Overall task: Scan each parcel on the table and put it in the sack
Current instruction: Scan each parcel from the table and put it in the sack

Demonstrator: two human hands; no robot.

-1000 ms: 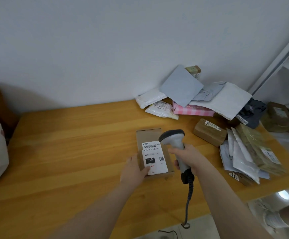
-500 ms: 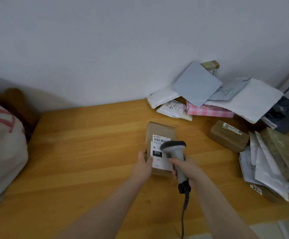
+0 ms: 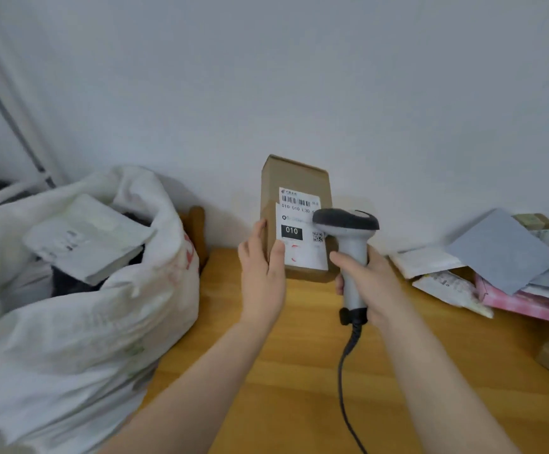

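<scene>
My left hand [image 3: 261, 273] holds the brown box [image 3: 294, 175] by its left edge, with my thumb on the label. My right hand [image 3: 373, 283] grips the scanner [image 3: 352, 253], right in front of the box. The box is up above the table [image 3: 299, 371]. The sack [image 3: 86, 306] is to its left.

Scanner [image 3: 345, 220] head hides label [image 3: 299, 221] edge; sack [image 3: 70, 322] cropped left.
</scene>
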